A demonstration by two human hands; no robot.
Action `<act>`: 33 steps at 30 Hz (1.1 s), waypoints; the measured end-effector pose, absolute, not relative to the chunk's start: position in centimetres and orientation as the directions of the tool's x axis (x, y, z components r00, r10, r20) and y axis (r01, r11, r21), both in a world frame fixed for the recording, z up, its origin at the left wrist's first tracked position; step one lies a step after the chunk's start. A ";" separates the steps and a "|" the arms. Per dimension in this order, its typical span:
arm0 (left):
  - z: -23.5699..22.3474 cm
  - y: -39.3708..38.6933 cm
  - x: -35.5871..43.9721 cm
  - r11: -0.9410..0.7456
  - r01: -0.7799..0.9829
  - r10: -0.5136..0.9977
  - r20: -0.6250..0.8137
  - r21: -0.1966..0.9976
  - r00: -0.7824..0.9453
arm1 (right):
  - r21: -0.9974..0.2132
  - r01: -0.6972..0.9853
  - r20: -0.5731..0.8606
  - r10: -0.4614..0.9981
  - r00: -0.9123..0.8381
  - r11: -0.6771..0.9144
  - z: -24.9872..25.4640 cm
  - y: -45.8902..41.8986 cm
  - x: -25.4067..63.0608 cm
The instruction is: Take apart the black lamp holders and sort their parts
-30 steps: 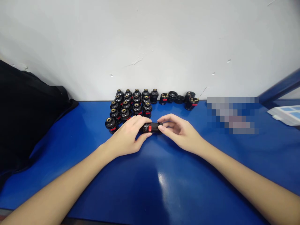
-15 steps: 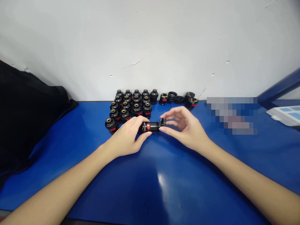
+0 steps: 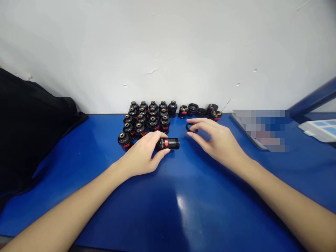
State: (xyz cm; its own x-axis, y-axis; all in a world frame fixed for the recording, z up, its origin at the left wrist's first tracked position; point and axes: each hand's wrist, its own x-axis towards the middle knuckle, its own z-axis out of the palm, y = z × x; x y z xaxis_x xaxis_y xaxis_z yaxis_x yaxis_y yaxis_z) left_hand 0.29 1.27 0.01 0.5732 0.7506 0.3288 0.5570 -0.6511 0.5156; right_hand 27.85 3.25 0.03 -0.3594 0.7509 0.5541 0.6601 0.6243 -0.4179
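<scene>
My left hand (image 3: 143,154) is closed on a black lamp socket (image 3: 170,143) with a red band, held on its side just above the blue table (image 3: 183,196). My right hand (image 3: 217,140) pinches a small black ring (image 3: 191,127) between thumb and fingers, a little to the right of the socket and apart from it. Behind my left hand stand several rows of upright black sockets with brass tops (image 3: 147,117).
Loose black socket parts (image 3: 201,110) lie along the white wall at the back. A black cloth bag (image 3: 28,133) fills the left side. A blurred flat object (image 3: 262,129) and a white tray (image 3: 320,127) sit at the right.
My right hand took the black ring off the end of the socket and carried it up and to the right. My left hand stayed put with the socket.
</scene>
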 end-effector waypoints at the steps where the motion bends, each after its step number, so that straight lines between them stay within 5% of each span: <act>1: 0.0 1.3 0.3 -0.650 0.557 0.751 0.326 0.517 0.574 | -0.389 0.672 0.562 0.740 -0.369 0.630 0.0 3.5 28.1; 8: 0.0 1.3 0.3 -0.643 0.551 0.754 0.314 0.532 0.576 | -0.187 0.768 0.592 0.694 -0.410 0.613 -0.4 5.2 29.8; 19: -0.2 1.4 0.2 -0.629 0.548 0.762 0.296 0.552 0.576 | 0.075 0.967 0.601 0.763 -0.238 0.243 1.0 7.8 30.7; 33: 0.0 1.3 0.2 -0.642 0.537 0.752 0.312 0.547 0.580 | 0.026 0.982 0.554 0.815 -0.170 0.187 0.5 11.0 31.0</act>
